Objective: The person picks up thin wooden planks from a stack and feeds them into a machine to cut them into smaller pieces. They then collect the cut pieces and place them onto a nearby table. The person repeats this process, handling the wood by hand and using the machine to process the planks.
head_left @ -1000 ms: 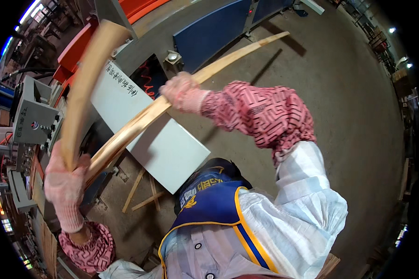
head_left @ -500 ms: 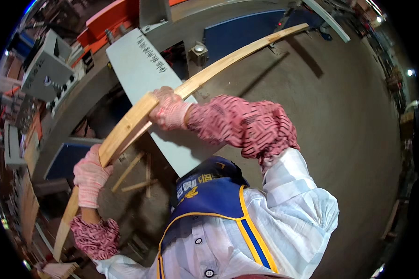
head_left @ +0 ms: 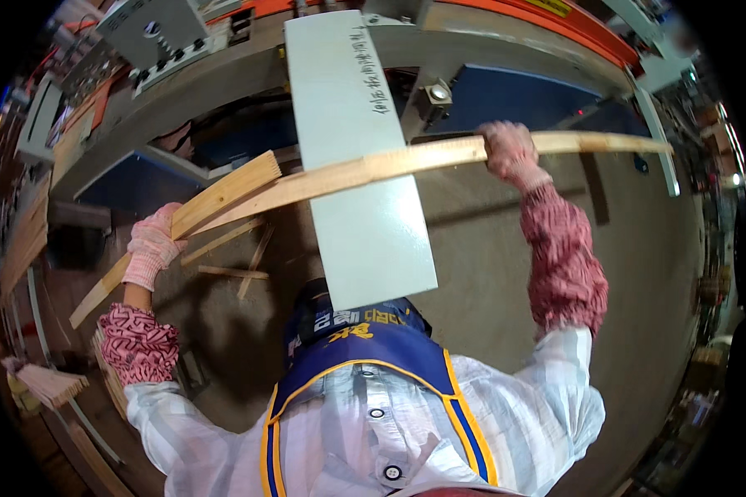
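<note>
My left hand [head_left: 155, 240], in a pink-and-white knit glove, is closed around a long pale wooden strip [head_left: 381, 165] and a shorter, wider wooden board [head_left: 228, 195] lying against it. The board's toothed end points up and right. Well to the right, my gloved right hand [head_left: 510, 155] grips the same long strip, whose far part runs on past the hand. Between my hands the strip crosses over a white panel [head_left: 365, 224] that juts toward my body and bears handwriting. Fingers of both hands are partly hidden by the wood and gloves.
A grey machine frame [head_left: 249, 74] curves along the far side, with a control box [head_left: 153, 33] and an orange beam [head_left: 547, 29]. Loose wooden sticks [head_left: 234, 272] lie on the floor below the strip. More toothed boards [head_left: 54, 383] are at lower left.
My right hand has let go near the short board and moved right along the long strip, gripping it farther out. The strip now lies more level. The view has turned.
</note>
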A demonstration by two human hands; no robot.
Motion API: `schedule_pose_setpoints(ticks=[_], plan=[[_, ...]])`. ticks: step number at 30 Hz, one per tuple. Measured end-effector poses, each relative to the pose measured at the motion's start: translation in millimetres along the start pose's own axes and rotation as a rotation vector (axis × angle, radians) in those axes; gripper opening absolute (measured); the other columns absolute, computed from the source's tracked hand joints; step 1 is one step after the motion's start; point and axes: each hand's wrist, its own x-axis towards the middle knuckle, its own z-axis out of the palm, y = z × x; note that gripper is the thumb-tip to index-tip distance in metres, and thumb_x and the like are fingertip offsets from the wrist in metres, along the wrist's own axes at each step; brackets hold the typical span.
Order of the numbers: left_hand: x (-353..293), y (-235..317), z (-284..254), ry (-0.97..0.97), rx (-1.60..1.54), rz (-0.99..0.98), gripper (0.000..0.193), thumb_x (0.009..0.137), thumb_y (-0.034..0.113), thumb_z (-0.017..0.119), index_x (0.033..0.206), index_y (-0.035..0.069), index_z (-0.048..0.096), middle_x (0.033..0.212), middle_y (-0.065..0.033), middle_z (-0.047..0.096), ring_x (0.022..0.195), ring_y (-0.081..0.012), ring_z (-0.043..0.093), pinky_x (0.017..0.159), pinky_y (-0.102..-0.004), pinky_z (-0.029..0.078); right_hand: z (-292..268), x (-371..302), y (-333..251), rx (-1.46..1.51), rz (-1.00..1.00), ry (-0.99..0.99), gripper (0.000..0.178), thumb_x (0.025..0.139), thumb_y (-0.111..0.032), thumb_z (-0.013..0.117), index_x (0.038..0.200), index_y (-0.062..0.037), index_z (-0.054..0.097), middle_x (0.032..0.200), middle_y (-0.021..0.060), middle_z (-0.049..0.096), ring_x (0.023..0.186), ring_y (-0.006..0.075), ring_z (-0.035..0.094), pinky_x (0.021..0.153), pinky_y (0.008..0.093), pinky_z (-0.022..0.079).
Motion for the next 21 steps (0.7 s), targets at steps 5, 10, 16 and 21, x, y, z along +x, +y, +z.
schedule_pose_setpoints(ticks=[5,10,16,21], plan=[[3.9,-67.6,63.6,-0.075,0.108,-0.157,0.069,0.072,0.035,0.078,0.131,0.021,0.047,0.12,-0.0074,0.062,0.111,-0.0287,0.06,0.092,-0.0427,0.046,-29.6,-29.7,-71.4,-0.017,-0.104,-0.192,0.014,0.07,-0.02,0.07,0.083,-0.0181,0.063,0.091,0.0034,0.066,0.089,0.0227,0.066,0.075,0.0342,0.053],[10.9,-77.9,82.8,-0.041,0.002,-0.204,0.062,0.072,0.03,0.077,0.127,0.021,0.05,0.117,-0.0078,0.064,0.109,-0.028,0.061,0.092,-0.0429,0.046,-42.0,-49.2,-89.1,-0.04,-0.138,-0.163,0.013,0.071,-0.017,0.064,0.084,-0.0135,0.063,0.086,0.0067,0.066,0.081,0.025,0.067,0.067,0.0379,0.055],[11.2,-84.5,116.0,0.08,-0.089,-0.098,0.051,0.073,0.031,0.074,0.119,0.02,0.056,0.112,-0.0084,0.066,0.106,-0.0298,0.062,0.089,-0.0403,0.049,-36.7,-52.5,-82.5,-0.11,-0.293,0.097,0.01,0.071,-0.019,0.061,0.077,-0.0123,0.058,0.075,0.0074,0.061,0.07,0.0245,0.064,0.058,0.0387,0.052],[14.6,-43.3,170.2,-0.238,-0.364,-0.061,0.055,0.073,0.034,0.072,0.124,0.018,0.058,0.122,-0.0136,0.062,0.11,-0.0333,0.06,0.092,-0.041,0.049,-22.0,-36.9,-87.5,-0.144,-0.253,-0.121,0.013,0.078,-0.02,0.062,0.087,-0.0104,0.06,0.082,0.0104,0.064,0.075,0.0271,0.067,0.069,0.0378,0.055]])
